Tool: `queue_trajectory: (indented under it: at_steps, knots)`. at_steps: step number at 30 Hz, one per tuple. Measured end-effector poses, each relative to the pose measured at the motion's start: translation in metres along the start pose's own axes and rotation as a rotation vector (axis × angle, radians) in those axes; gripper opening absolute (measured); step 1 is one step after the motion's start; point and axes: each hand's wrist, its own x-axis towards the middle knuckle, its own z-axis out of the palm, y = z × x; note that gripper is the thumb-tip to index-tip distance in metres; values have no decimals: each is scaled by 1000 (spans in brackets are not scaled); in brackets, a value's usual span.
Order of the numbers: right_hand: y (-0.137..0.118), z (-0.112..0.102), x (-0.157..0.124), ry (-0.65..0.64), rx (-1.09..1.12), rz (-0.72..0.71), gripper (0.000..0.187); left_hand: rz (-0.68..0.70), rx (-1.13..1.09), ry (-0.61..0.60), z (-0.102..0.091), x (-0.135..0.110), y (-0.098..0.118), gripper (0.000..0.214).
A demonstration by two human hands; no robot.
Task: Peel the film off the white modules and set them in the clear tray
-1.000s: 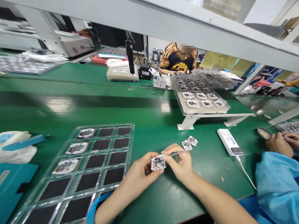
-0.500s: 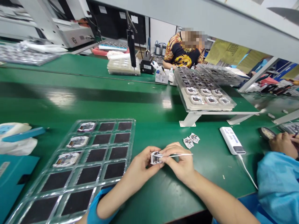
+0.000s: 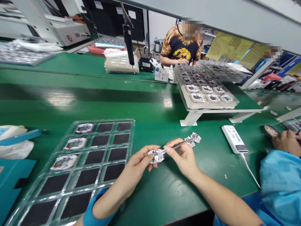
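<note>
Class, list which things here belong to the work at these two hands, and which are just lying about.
Job: left hand, small white-edged circuit module, right hand, tweezers, two loose modules, compartment tray.
Lying about: white corded box, white-and-blue bundle.

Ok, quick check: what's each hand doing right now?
Left hand: closed, gripping a small white-framed circuit module.
Right hand: closed, holding slim metal tweezers, tips at the module.
</note>
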Motion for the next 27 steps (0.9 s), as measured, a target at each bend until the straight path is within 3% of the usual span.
queue_trajectory:
  at_steps: [4,10,15,19,22,27]
  knots:
    - [-1,0,1,-18,26,20,15,-2,-4,11,0,0,1,31]
    - [-1,-3,4,-56,152,166,27,-22,-58,26,1,-3,6,33]
    - [-4,-3,3,26,79,-95,14,-90,-182,20,3,-3,10,39]
    - [-4,-3,1,-20,-15,-251,4,-126,-242,-9,2,-2,9,38]
    - [0,-3,0,-10,-35,-244,7,-134,-237,-23,2,-3,8,37]
    - [6,-1,-2,102,-32,-89,12,-118,-182,-30,4,-3,9,37]
